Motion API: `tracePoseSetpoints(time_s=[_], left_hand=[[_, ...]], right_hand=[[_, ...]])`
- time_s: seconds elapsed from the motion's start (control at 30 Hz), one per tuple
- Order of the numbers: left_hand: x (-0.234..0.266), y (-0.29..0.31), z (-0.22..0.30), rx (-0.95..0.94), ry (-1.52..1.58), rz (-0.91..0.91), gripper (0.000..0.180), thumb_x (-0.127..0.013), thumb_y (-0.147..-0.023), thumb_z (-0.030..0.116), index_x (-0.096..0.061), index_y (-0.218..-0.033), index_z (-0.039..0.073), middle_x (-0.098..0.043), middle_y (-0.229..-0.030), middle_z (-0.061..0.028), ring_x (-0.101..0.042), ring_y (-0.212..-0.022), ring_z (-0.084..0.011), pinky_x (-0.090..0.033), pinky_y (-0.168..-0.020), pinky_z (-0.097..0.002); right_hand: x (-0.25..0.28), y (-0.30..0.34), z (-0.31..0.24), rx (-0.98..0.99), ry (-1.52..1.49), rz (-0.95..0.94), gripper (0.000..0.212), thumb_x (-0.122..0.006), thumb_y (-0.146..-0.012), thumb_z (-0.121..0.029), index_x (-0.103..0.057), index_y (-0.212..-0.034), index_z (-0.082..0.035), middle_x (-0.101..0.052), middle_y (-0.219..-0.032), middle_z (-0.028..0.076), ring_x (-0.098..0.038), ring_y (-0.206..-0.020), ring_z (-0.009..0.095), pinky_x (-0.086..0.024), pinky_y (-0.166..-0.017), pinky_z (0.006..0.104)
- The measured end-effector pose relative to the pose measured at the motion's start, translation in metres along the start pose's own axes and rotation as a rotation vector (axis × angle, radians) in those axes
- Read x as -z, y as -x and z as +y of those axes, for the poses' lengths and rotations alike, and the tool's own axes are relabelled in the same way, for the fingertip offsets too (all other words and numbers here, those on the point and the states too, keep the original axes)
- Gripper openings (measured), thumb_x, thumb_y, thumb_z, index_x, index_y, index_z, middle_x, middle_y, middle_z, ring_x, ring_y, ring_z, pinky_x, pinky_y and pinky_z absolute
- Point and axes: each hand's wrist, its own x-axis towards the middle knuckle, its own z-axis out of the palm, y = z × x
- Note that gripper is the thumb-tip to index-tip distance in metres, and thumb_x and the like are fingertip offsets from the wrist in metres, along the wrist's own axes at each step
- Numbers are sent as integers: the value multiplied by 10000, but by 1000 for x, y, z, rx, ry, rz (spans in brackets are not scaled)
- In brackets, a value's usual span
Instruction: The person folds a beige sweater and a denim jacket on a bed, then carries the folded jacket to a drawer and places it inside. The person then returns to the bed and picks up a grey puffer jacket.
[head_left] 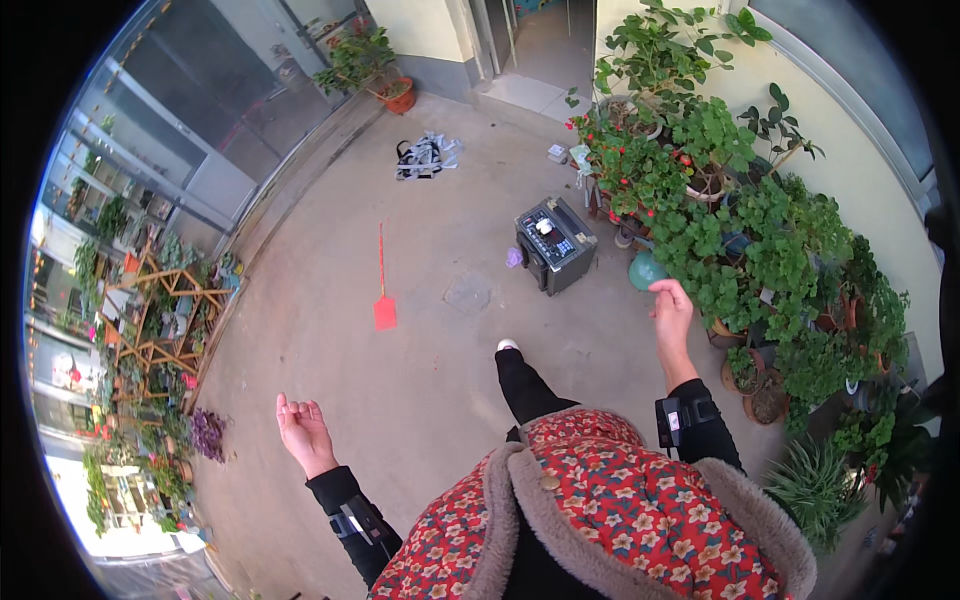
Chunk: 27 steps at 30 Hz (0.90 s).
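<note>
red floral clothing [640,510] with fleecy grey-brown trim is seen nearest the camera, with black sleeves showing. the left hand [304,436] is raised out to the side, its fingers loosely bent and nothing gripped. the right hand [674,312] is held up opposite, half curled and likewise bare; a teal ball [646,268] is seen right by its fingertips, but whether it is touched cannot be told. the step in hand is judged to be free-handed gesturing, with nothing being handled; for anything on the floor to be grasped, a bend and a downward reach would be called for. farther off, a red flyswatter [385,313] is laid on the concrete floor [330,290], well apart from both hands. beyond, a black portable speaker [573,268] is placed near potted plants [720,150].
</note>
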Motion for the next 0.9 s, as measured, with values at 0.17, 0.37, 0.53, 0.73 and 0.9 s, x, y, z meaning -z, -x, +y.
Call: tracePoseSetpoints(time_s=[0.17,0.37,0.53,0.73,0.9], left_hand=[[-39,-148,-14,62,-16,234,341,-443,-975,127,-442,-1311,71,-525,-763,31,-502,-694,-92,-474,-814,-307],[-47,-294,-22,-80,-45,429,356,-439,-965,127,-452,-1317,76,-523,-735,46,-491,-666,-88,-468,-801,-302],[-130,-483,-85,44,31,379,342,-426,-977,145,-461,-1314,99,-518,-725,57,-486,-646,-76,-470,-751,-287],[-415,-707,-203,226,-100,33,261,-436,-992,166,-465,-1238,84,-405,-676,47,-400,-585,-71,-425,-661,-256],[-690,-783,-352,505,-210,-562,198,-454,-998,200,-487,-1149,78,-281,-611,56,-273,-505,-60,-324,-518,-243]], right_hand=[[-172,-131,-62,977,681,-185,127,-597,-816,-9,-618,-754,-118,-519,-642,81,-572,-594,251,-433,-517,357],[-346,-280,-102,1168,757,-301,114,-616,-805,-80,-602,-726,-161,-551,-660,25,-579,-590,227,-457,-526,351],[-445,-407,-89,1188,938,-304,107,-613,-785,-77,-608,-731,-169,-527,-637,18,-584,-600,205,-444,-561,332],[-502,-537,-95,893,988,-218,122,-602,-761,-67,-646,-801,-174,-587,-681,29,-582,-604,239,-444,-559,352],[-493,-625,-73,580,934,-10,199,-564,-755,9,-652,-831,-151,-631,-741,67,-615,-654,298,-490,-584,383]])
